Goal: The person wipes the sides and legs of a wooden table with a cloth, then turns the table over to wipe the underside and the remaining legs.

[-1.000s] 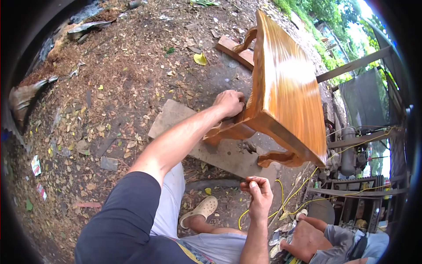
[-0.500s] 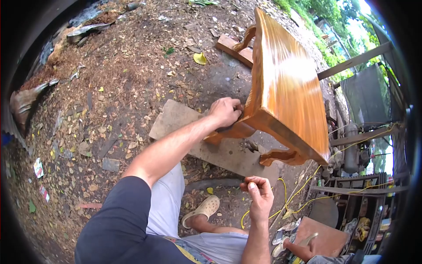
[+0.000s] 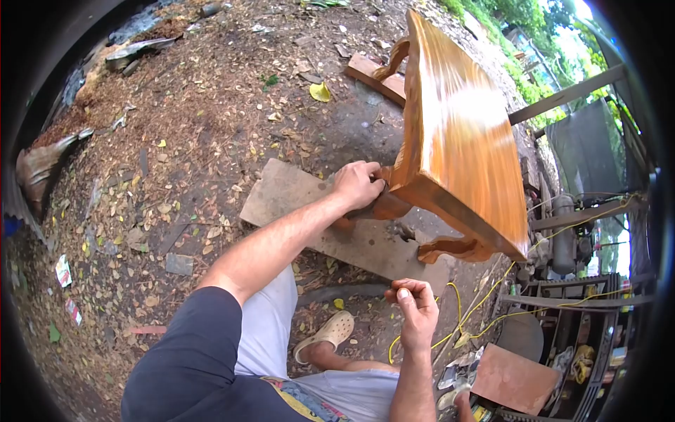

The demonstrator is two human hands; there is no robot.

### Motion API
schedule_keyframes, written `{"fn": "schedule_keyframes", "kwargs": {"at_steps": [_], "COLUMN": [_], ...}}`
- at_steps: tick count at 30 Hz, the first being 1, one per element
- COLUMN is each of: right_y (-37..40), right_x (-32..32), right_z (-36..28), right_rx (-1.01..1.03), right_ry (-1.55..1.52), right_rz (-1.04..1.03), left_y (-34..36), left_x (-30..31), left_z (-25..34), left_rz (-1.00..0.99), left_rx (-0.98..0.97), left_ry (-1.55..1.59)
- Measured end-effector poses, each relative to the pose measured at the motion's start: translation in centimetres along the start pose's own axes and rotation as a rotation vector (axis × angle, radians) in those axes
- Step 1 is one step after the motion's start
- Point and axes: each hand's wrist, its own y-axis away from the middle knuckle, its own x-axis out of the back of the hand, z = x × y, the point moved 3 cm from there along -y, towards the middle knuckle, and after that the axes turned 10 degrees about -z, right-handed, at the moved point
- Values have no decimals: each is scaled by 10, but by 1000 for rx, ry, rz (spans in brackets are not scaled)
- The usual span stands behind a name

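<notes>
The principal item, a varnished wooden desk [image 3: 464,148], is located in the upper right of the head view, its broad grained top glossy and carrying a strong white glare. Of the person's two hands, the left hand [image 3: 357,186] is placed at the near left corner, just below the edge of the top, against the upper part of the support there; its fingers are curled inward with the tips largely hidden, so how far they are closed, and whether they grip anything, cannot be told. The right hand [image 3: 412,306] is raised near the person's lap, apart from the desk, thumb and fingertips drawn together; whether something small is pinched between them cannot be told. A curved leg [image 3: 457,247] shows beneath the near edge, by the right end of a flat plank [image 3: 351,246] on the leaf-strewn ground [image 3: 176,141]. A second piece of timber [image 3: 376,79] lies at the far leg, with a yellow leaf [image 3: 320,92] beside it. A yellow cable [image 3: 460,316] runs to the right of the right hand. A pale perforated clog [image 3: 336,329] is worn on the person's foot. A reddish board [image 3: 517,380] is noted at lower right.
</notes>
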Motion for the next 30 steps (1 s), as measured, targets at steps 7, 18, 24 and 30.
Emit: {"fn": "schedule_keyframes", "kwargs": {"at_steps": [7, 18, 24, 30], "right_y": [3, 3, 3, 5], "right_x": [2, -2, 0, 0], "right_z": [4, 4, 10, 4], "right_rx": [18, 39, 26, 33], "right_ry": [30, 55, 33, 11], "right_rz": [3, 15, 13, -21], "left_y": [-6, -25, -14, -16], "left_x": [1, -4, -30, -21], "left_z": [-4, -21, -67, -44], "left_rz": [31, 28, 61, 148], "left_rx": [-70, -129, 158, -4], "left_ry": [-25, 131, 330, 189]}}
